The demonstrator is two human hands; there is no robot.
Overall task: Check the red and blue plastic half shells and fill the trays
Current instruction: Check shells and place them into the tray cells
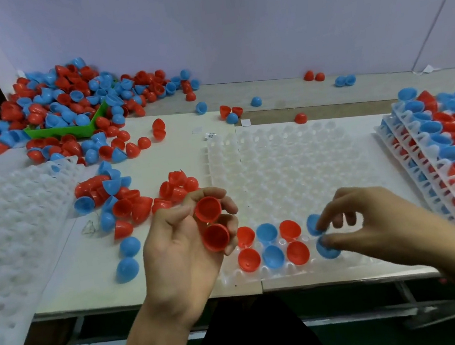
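I see two blue half shells [327,247] under my right hand [373,222], whose fingertips pinch them into the fourth column of the white tray [287,169]. Just left of that grip six shells already sit in alternating red and blue pairs. My left hand [184,245] curls round two red shells [211,222], open sides up. Everything beyond my fingers is empty pockets, so filling has barely begun, though filled trays [450,146] stack further right.

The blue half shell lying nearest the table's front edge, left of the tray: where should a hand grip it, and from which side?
The blue half shell lies dome up, apparently rim down, apart from its neighbours. Probably best to come from straight above and pinch the dome's opposite sides low near the rim, where it is widest.
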